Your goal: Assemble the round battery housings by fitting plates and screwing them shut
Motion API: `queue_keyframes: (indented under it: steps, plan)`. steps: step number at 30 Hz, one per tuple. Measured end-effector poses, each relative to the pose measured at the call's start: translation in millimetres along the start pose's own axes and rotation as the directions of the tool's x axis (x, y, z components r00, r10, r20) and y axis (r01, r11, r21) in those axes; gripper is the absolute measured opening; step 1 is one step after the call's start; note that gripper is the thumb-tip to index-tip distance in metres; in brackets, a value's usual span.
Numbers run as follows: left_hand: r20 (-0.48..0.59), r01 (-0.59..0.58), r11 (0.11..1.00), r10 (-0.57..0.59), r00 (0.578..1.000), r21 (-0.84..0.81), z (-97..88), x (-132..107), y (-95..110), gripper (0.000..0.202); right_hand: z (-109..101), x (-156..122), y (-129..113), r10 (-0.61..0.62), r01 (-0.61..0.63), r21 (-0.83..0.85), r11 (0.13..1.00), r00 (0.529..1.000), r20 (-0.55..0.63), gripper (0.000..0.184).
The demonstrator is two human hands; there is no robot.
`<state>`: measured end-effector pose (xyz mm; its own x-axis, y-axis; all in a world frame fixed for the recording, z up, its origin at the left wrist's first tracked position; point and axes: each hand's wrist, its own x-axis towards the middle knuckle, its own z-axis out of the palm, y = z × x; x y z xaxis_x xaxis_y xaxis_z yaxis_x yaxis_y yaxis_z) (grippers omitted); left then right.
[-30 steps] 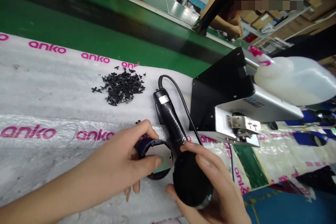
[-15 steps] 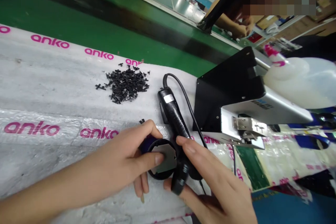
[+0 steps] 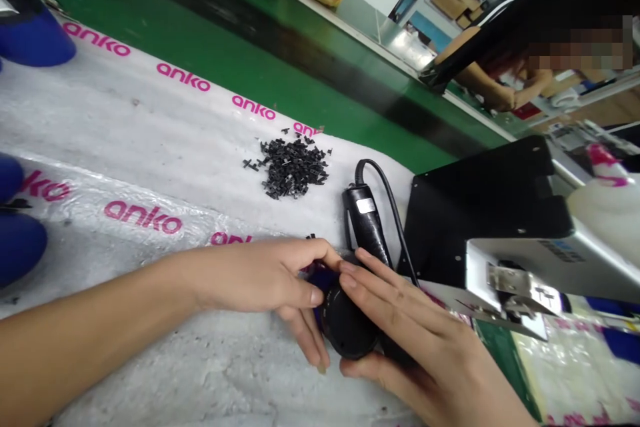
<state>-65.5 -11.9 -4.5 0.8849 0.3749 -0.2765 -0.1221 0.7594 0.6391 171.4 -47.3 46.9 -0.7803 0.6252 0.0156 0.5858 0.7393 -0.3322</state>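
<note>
Head view: low on the foam-covered bench (image 3: 150, 140), the left hand (image 3: 265, 277) pinches a blue ring (image 3: 319, 277) while the right hand (image 3: 415, 347) has its fingers (image 3: 373, 280) curled around a black round cap (image 3: 345, 332), pressed against the ring, just beside the corded screwdriver (image 3: 367, 223).

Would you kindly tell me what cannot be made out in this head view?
Head view:
- Blue piece: mostly covered by left hand.
- Black round part: far side under right hand fingers.
- Small black parts: too small to identify.
- Metal machine: cut by right edge.
</note>
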Motion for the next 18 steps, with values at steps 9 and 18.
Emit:
queue_keyframes:
  steps: [9, 18]
  plan:
    - [-0.096, -0.008, 0.966, 0.034, 0.995, 0.258, 12.9, -6, -1, 0.036, 0, 1, -9, 0.044, -0.056, -0.219, 0.974, 0.997, -0.057, 0.052]
    - [-0.421, -0.027, 0.945, 0.171, 0.891, 0.327, 40.9, 8, -17, 0.015, 2, -19, -11, 0.324, -0.327, 0.01, 0.945, 0.931, -0.168, 0.049]
